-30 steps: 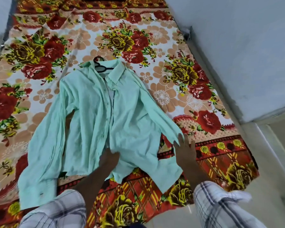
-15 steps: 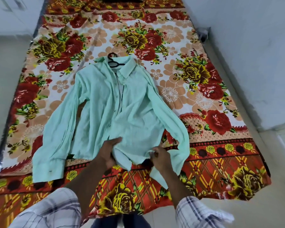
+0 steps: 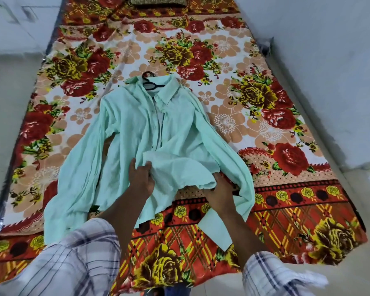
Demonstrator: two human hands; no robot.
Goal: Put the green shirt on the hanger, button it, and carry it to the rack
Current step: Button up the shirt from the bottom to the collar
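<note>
The light green shirt (image 3: pixel 128 133) lies face up on the flowered bed sheet (image 3: pixel 254 129), sleeves spread. A black hanger (image 3: pixel 151 83) sits inside its collar, only the hook and neck showing. The front is partly open near the collar. My left hand (image 3: pixel 140 178) pinches the front panel's lower edge near the placket. My right hand (image 3: pixel 219 192) grips the raised hem of the right front panel, which is folded upward. The right sleeve and its cuff (image 3: pixel 217 228) trail beside my right forearm.
The bed fills most of the view, with a dark patterned cushion (image 3: pixel 158 1) at its far end. A pale wall (image 3: pixel 329 60) runs along the right side. Light floor tiles (image 3: pixel 6 99) lie to the left and in front.
Both hands have moved up the shirt front, lifting and folding the lower right panel upward. One second ago my right hand was flat on the sheet beside the sleeve.
</note>
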